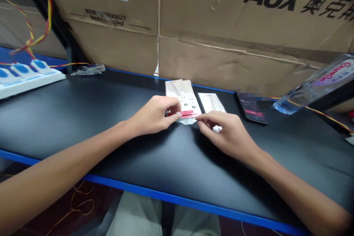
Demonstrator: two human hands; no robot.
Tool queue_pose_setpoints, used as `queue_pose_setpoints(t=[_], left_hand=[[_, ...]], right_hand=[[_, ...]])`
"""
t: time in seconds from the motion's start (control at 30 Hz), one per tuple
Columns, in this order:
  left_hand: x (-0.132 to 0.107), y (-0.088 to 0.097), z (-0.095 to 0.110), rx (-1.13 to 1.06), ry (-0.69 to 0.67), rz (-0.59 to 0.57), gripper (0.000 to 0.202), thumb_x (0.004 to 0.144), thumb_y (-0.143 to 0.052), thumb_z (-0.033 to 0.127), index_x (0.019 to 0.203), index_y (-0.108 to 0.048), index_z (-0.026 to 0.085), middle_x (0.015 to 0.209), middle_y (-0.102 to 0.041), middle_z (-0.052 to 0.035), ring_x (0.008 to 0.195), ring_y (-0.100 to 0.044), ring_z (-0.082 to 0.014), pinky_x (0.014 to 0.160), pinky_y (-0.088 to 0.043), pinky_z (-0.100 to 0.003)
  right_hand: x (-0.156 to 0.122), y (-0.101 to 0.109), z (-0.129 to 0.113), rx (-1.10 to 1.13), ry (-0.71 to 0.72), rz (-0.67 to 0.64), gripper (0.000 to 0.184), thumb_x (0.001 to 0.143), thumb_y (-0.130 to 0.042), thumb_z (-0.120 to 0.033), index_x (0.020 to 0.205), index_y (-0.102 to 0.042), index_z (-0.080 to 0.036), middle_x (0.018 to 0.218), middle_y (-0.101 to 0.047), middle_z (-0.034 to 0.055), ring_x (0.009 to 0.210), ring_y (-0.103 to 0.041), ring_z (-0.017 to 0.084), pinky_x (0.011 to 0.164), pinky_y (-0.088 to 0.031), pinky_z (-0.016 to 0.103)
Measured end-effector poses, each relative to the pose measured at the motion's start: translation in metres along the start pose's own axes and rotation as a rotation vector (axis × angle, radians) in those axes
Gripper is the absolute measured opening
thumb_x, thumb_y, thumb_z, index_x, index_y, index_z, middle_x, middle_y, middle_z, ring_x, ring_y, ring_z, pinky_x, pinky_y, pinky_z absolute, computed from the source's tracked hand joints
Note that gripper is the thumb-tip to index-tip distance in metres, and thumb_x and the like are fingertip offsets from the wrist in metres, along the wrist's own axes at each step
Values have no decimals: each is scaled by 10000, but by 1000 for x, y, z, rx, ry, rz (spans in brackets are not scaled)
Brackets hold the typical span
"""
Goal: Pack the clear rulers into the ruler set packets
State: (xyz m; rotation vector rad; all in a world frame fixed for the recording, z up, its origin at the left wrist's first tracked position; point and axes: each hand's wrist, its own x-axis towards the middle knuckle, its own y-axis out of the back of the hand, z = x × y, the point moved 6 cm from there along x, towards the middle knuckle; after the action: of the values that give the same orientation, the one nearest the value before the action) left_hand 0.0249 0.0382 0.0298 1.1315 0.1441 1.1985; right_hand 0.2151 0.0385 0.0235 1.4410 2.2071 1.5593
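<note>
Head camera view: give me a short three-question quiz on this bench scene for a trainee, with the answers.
1. Which hand is nearer the phone?
2. True or false: the power strip lies to the right of the phone.
3. Fill in the blank: the large Latin word printed on the cardboard box reads ____.

Key: 1. The right hand. 2. False. 3. AUX.
</note>
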Motion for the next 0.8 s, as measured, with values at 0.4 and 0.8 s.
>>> queue_pose_setpoints(t=[0.4,0.8], left_hand=[[-6,-11,22,-137,-93,0,97,907,-704,258,849,-686,183,792,-720,2,707,-629,-119,699,-483,-235],[-3,-84,82,59,-384,-190,209,1017,-546,277,1025,-705,142,915,-770,-88,868,-719,-223,789,-535,-333]], right_hand=[[4,24,64,-155,-236,-242,119,964,-556,-288,875,-602,-224,714,-697,-3,603,-614,164,529,-405,272],[3,11,61,180,-267,-192,100,947,-571,-258,895,-636,-203,763,-733,22,680,-690,173,608,-512,277]])
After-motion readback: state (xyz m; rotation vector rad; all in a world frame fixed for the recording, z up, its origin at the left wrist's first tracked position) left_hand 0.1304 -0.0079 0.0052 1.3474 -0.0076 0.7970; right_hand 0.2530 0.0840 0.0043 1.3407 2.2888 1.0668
